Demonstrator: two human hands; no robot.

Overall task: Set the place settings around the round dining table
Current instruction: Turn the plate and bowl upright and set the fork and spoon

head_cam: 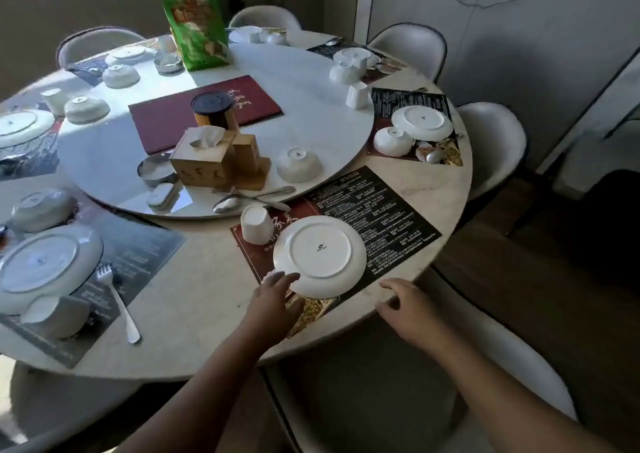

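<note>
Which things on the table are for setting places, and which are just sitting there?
For the job: upside-down plate, cup, bowl, spoons, placemat.
Just lying about: tissue box, red menu, green bag, metal dish.

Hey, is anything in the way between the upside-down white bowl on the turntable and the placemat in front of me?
Yes. Silver cutlery lies on the white turntable's near edge, between the upside-down white ceramic bowl and the dark printed placemat. An upside-down white cup stands on the mat's far left corner.
</note>
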